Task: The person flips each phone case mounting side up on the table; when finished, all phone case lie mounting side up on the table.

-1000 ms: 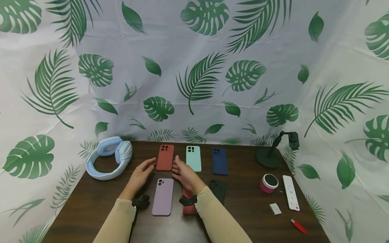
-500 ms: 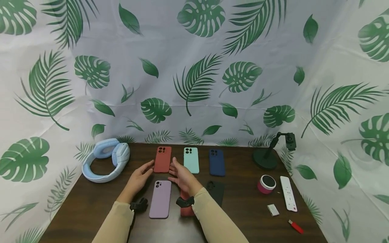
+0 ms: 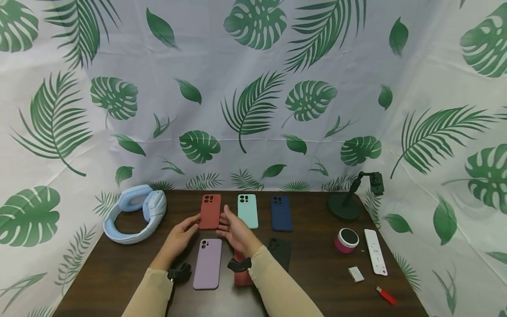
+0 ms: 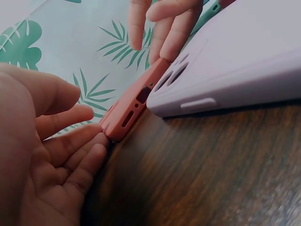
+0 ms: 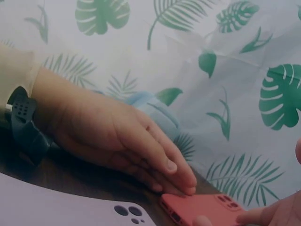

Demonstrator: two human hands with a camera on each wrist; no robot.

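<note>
A rust-red phone case (image 3: 209, 213) lies flat at the back of the table, with camera cutouts at its far end. My left hand (image 3: 178, 240) has its fingertips at the case's left edge; the left wrist view shows those fingers (image 4: 87, 141) loosely bent beside its near corner. Along the right edge stands my right hand (image 3: 237, 231), fingers extended and thumb up. Nearer lies a lilac phone case (image 3: 207, 265), between the forearms. Another red case (image 3: 243, 278) is partly hidden under my right wrist. Mint (image 3: 247, 212), navy (image 3: 281, 215) and black cases (image 3: 282, 253) lie to the right.
Light-blue headphones (image 3: 134, 220) lie at the back left. On the right are a black stand (image 3: 344, 207), a pink tub (image 3: 345, 245), a white remote (image 3: 375, 253), a small white block (image 3: 356, 274) and a red USB stick (image 3: 386, 296). Leaf-patterned cloth (image 3: 253, 110) hangs behind.
The head view has shifted slightly, so the table's things sit a little lower and further left. Both hands stay at the sides of the rust-red phone case, which has not visibly moved on the table.
</note>
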